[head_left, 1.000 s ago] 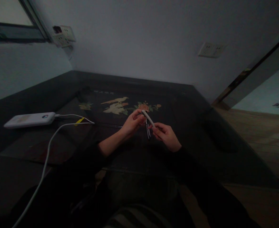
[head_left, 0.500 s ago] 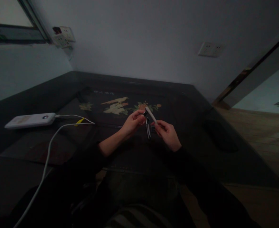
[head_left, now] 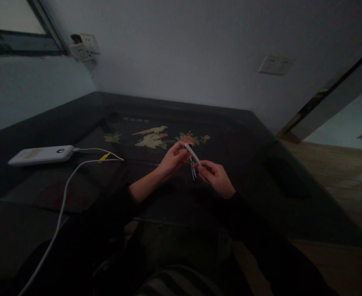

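Between my hands is a slim pale strip (head_left: 193, 155), slanting down from upper left to lower right. My left hand (head_left: 174, 159) is closed at its upper end, thumb and fingers pinched together. My right hand (head_left: 215, 176) pinches the lower end. A narrow dark piece with shiny edges (head_left: 193, 172) hangs below the strip, between the two hands. The dim light and the fingers hide how the parts join, and I cannot make out what the object is.
A dark table (head_left: 230, 123) with a bird and flower picture (head_left: 151, 137) lies under my hands. On the left is a white power bank (head_left: 40, 155) with a white cable (head_left: 64, 193) and yellow tag (head_left: 104, 157). A dark flat object (head_left: 287, 176) lies right. Wall sockets (head_left: 275, 65) are behind.
The pale strip's upper end has shifted slightly left and down, closer to my left fingers. The dark piece still hangs below. Both hands stay nearly where they were.
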`<state>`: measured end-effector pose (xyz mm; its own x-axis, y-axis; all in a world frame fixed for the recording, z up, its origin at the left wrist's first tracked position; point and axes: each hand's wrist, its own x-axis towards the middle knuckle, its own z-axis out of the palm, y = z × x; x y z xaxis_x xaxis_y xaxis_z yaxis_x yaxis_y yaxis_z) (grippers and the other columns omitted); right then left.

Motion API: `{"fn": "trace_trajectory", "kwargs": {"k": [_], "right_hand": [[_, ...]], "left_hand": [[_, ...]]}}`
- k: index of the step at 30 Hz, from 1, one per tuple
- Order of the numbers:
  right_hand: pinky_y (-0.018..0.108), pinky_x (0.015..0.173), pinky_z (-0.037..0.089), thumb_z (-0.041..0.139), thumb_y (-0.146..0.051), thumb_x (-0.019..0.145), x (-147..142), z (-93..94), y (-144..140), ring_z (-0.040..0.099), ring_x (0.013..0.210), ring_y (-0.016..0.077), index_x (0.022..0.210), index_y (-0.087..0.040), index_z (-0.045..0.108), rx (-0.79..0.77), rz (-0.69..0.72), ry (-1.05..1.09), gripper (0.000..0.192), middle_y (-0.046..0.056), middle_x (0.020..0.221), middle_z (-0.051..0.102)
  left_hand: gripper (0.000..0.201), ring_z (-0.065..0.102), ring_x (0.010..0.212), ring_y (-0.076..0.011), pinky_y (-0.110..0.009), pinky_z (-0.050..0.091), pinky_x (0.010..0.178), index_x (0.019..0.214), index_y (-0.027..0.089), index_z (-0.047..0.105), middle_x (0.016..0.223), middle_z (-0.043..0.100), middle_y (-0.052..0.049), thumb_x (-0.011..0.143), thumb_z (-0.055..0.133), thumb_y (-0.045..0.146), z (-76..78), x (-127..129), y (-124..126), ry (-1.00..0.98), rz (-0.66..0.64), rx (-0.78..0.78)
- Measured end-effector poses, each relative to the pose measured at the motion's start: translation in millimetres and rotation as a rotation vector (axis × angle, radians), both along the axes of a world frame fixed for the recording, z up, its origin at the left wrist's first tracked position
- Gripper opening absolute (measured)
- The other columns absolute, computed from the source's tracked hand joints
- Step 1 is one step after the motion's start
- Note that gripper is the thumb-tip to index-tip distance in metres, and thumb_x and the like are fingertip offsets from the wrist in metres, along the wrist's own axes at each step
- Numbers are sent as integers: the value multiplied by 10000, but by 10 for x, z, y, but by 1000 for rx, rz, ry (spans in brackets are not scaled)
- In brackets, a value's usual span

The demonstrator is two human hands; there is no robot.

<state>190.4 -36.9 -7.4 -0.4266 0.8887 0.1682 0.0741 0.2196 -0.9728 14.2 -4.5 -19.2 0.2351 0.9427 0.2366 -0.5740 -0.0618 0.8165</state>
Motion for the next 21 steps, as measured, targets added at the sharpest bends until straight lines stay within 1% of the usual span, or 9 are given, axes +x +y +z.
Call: {"fn": "trace_trajectory", "kwargs": {"k": [4,6,11,16,21], "right_hand": [[221,419,205,598,-508,836,7,-9,-4,309,439,63,938,-135,646,-48,64,57,389,-63,534,392],[220,417,199,596,-497,841,7,-17,6,299,432,60,939,-136,643,-63,62,68,377,-67,527,390],[229,425,205,622,-514,813,-2,-25,47,318,440,66,920,-129,646,-22,-53,29,401,-61,524,405],[232,433,222,618,-549,797,3,-33,74,336,461,77,911,-128,660,28,-126,-22,438,-50,537,415],[230,447,250,620,-533,795,2,-42,83,364,485,85,928,-122,668,52,-191,-27,435,-28,580,469]], "left_hand": [[471,435,541,-52,-190,339,551,956,166,596,605,506,63,638,835,417,16,6,-13,-12,-5,-2],[476,437,548,-53,-191,339,556,956,160,595,601,507,61,636,835,419,21,10,-18,-8,-5,-5],[536,412,528,-54,-198,326,538,943,169,560,585,496,73,591,851,448,44,19,-36,13,9,-37],[517,427,526,-55,-192,340,553,911,190,519,568,489,87,598,847,439,70,15,-62,19,6,-41],[495,416,515,-48,-185,330,548,915,187,526,571,505,88,624,828,450,44,9,-54,34,-8,-21]]}}
